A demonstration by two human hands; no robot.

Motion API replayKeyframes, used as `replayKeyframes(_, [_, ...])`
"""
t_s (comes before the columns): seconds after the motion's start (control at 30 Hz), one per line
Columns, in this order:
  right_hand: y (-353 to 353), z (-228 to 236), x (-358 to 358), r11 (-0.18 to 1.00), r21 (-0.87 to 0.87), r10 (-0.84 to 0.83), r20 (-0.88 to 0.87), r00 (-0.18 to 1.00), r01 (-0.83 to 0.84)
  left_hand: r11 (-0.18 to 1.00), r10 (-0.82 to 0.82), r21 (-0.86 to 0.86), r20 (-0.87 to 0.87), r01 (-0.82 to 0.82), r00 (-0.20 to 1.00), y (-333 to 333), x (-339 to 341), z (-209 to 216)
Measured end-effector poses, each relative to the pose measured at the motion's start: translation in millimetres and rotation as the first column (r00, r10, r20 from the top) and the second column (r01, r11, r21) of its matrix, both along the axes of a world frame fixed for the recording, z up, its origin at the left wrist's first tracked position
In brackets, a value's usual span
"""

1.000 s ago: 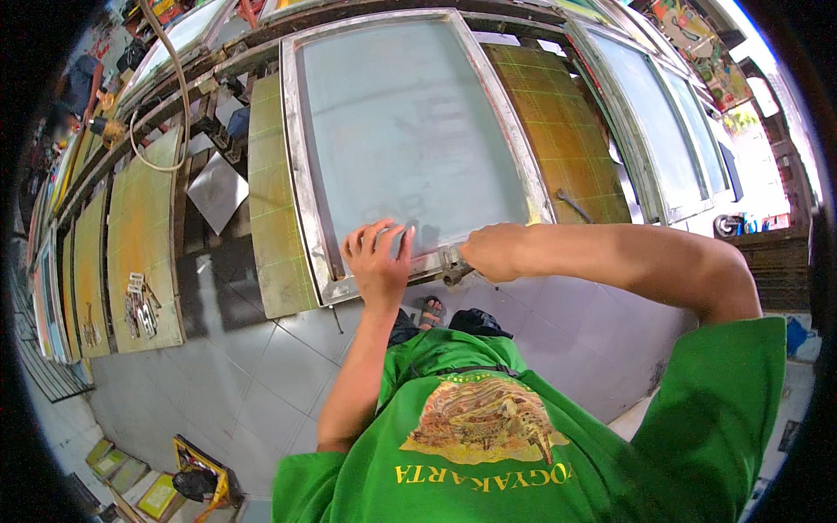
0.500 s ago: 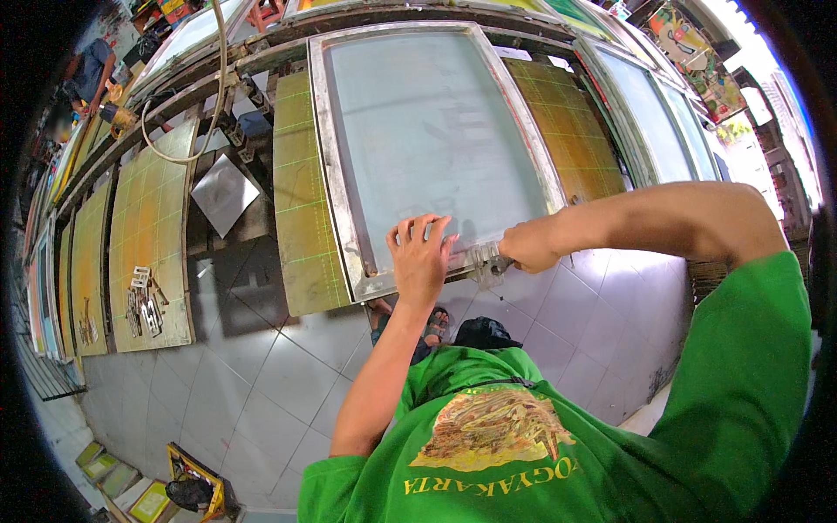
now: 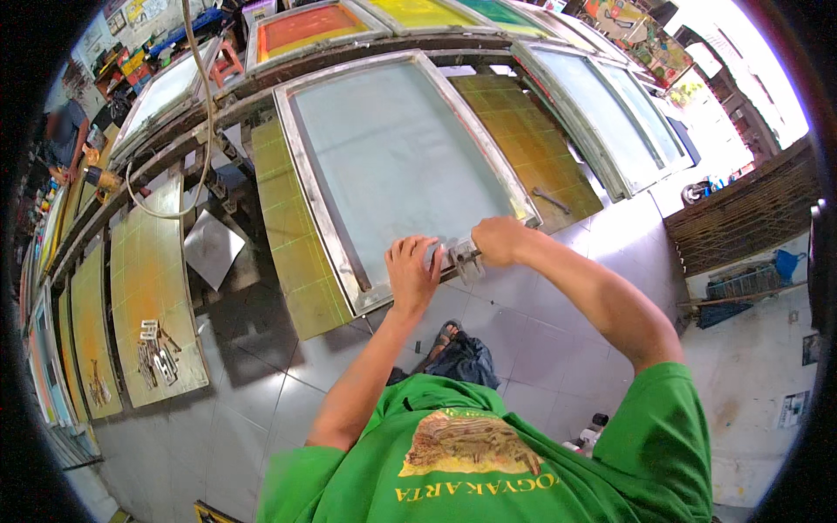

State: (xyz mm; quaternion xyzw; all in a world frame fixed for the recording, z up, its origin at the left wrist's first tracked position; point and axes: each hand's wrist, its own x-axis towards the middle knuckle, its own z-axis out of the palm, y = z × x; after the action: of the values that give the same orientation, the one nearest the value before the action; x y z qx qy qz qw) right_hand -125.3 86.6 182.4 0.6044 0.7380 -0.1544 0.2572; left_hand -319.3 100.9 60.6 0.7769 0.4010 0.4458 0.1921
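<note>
A large screen printing frame (image 3: 410,157) with pale mesh and a worn metal rim lies before me, over a yellow-green board (image 3: 292,235). On its near edge sits a metal clamp (image 3: 466,258). My left hand (image 3: 412,272) rests on that edge just left of the clamp, fingers spread and bent, thumb beside the metal. My right hand (image 3: 501,241) is closed at the clamp's right side, on a dark bolt-like end that its fingers mostly hide. A wrench (image 3: 552,201) lies on the board to the right of the frame.
More screen frames stand right (image 3: 602,113) and at the back, some red (image 3: 309,30) and yellow. Metal parts (image 3: 159,359) lie on a board at left. A pale hose (image 3: 207,131) hangs near a yellow tool (image 3: 103,179). A person (image 3: 65,139) is at far left.
My view has shifted, showing more of the back and right. My right elbow has dropped and its hand has turned at the clamp. The wrench beside the frame now shows fully.
</note>
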Motion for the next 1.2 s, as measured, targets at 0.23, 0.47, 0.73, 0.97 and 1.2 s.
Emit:
replayKeyframes(0.23, [-7.4, 20.8, -6.5, 0.978, 0.077, -0.192, -0.020, 0.981, 0.193, 0.888, -0.377, -0.058, 0.474, 0.456, 0.796, -22.8, 15.3, 79.5])
replayKeyframes(0.47, [-28.5, -9.2, -7.5, 0.862, 0.355, -0.264, -0.296, 0.918, 0.362, 0.890, -0.455, 0.114, 0.311, 0.442, 0.835, -7.8, 35.0, 72.5])
replayKeyframes(0.73, [-61.8, -41.2, -17.1, 0.502, 0.849, -0.203, -0.070, 0.977, 0.165, 0.774, -0.632, 0.072, 0.116, 0.629, 0.766, -2.1, 36.6, 71.2])
replayKeyframes(0.97, [-110.0, -51.3, -51.8, -0.279, 0.566, -0.139, -0.823, 0.551, 0.776, 0.916, -0.390, -0.031, 0.155, 0.399, 0.908, -28.8, 45.1, 79.8])
replayKeyframes(1.2, [-71.0, -72.6, -31.6, 0.206, -0.624, 0.404, -0.647, -0.647, 0.754, 0.924, -0.341, -0.125, 0.162, 0.362, 0.926, -34.2, 51.6, 76.8])
